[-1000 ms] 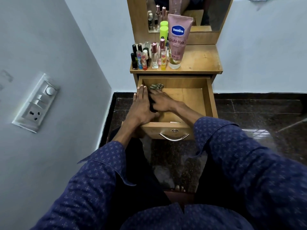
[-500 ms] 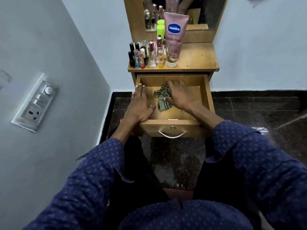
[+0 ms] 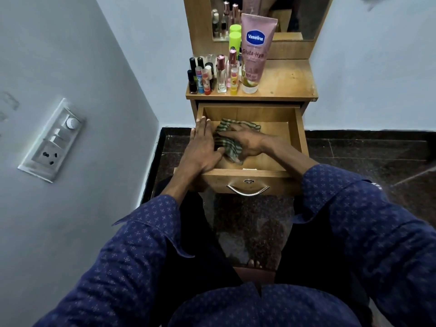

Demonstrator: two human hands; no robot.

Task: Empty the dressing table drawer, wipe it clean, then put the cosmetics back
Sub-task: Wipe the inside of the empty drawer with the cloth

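Note:
The wooden drawer (image 3: 299,135) of the dressing table stands pulled out, with only a green striped cloth (image 3: 230,147) inside it. My right hand (image 3: 245,141) lies flat on the cloth and presses it onto the drawer floor near the left side. My left hand (image 3: 200,149) rests with straight fingers on the drawer's left wall. The cosmetics stand on the tabletop (image 3: 287,83): a tall pink Vaseline tube (image 3: 254,53), small perfume bottles (image 3: 221,74), nail polishes (image 3: 193,79) and lip balms (image 3: 205,81).
A mirror (image 3: 295,17) rises behind the tabletop. A grey wall with a switch panel (image 3: 53,140) runs close on the left. Dark stone floor (image 3: 365,156) lies to the right of the drawer. My knees in dark trousers sit below the drawer's metal handle (image 3: 247,190).
My right hand slid the cloth from the drawer's left side to the back middle, then back leftward toward the front. My left hand stayed on the drawer's left wall.

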